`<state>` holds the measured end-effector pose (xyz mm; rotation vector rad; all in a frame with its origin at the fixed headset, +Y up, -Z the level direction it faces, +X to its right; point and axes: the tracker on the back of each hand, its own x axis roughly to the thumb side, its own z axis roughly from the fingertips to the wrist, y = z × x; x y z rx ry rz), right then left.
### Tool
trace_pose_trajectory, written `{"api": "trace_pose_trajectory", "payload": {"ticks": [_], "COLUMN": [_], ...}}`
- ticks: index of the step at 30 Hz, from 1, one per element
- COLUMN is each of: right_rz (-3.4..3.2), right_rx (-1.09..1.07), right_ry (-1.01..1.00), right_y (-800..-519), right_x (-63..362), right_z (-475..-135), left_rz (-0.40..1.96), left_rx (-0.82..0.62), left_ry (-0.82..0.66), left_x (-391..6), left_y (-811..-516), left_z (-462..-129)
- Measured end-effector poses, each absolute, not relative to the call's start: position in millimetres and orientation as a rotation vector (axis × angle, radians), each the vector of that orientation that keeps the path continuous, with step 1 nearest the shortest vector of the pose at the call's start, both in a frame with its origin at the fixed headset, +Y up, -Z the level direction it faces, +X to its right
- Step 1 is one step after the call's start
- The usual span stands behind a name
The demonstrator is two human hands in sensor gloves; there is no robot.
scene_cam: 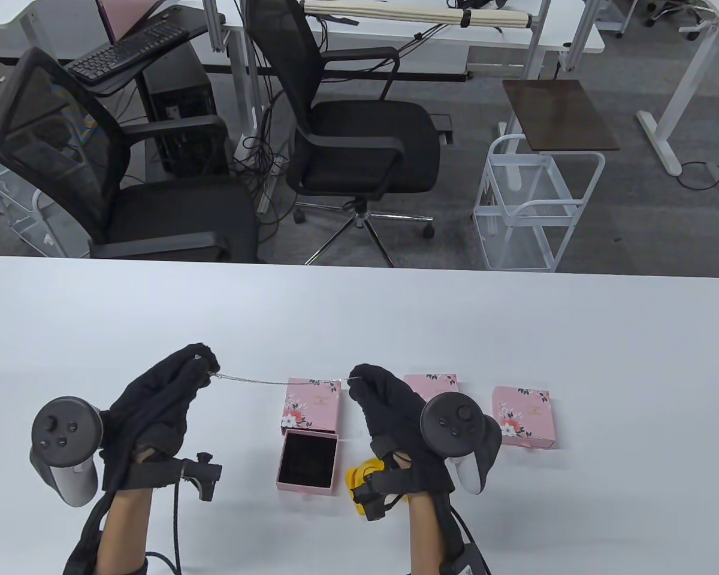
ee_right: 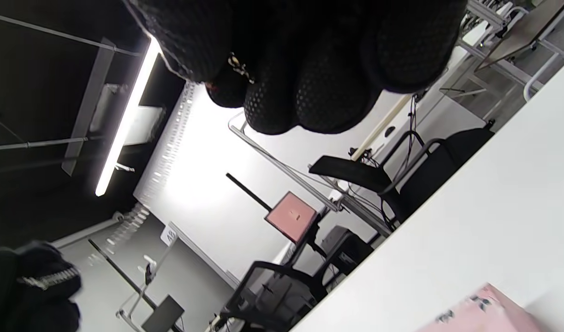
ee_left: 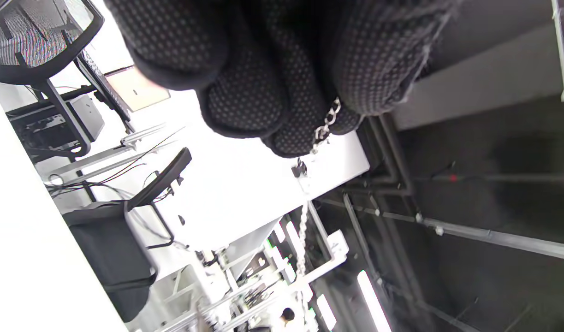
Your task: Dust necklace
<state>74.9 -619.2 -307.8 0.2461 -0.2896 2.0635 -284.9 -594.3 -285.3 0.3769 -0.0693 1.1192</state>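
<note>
L hand (scene_cam: pixel 168 395) & R hand (scene_cam: pixel 389 401), fingers curled, each pinch an end of thin silver chain necklace (scene_cam: pixel 275 381), stretched taut btwn them.

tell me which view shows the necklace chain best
The table view: the necklace stretches as a thin line between the left hand and right hand, above the open box. The left wrist view shows only a few links close up at the fingers; the right wrist view only a glint.
</note>
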Motion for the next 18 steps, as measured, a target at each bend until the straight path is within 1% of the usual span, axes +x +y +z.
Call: {"api": "trace_pose_trajectory", "payload": {"ticks": [4,9,12,15,18], "right_rz": [2.002,2.008,2.032,2.065,2.092], "right_rx": [0.267,0.343,0.386,0.404,0.407], "right_ry": [-0.353,-0.376,-0.394,-0.419,-0.453], "right_y": [-609.3,-598.4,-594.2,-591.2,-589.1], "right_x": [69.3,54.4,45.1,40.1,41.5], "right_z": [-298.4,-287.4,-282.3,-278.0,-276.7], "left_rz": [0.953,0.675,0.526,0.448,0.425], "left_rx": [0.233,0.071,-0.042,-0.156,-0.246], "left_ry": [-0.098,-0.143,-0.164,-0.203,-0.256], "left_x": [-267.9,-233.9,-213.0,-195.6,-182.1], "left_y": [-598.9,-609.3,-620.6,-634.5,-648.9], "left_z": [-292.4,-301.4,-305.6,-310.0,-314.2]}}
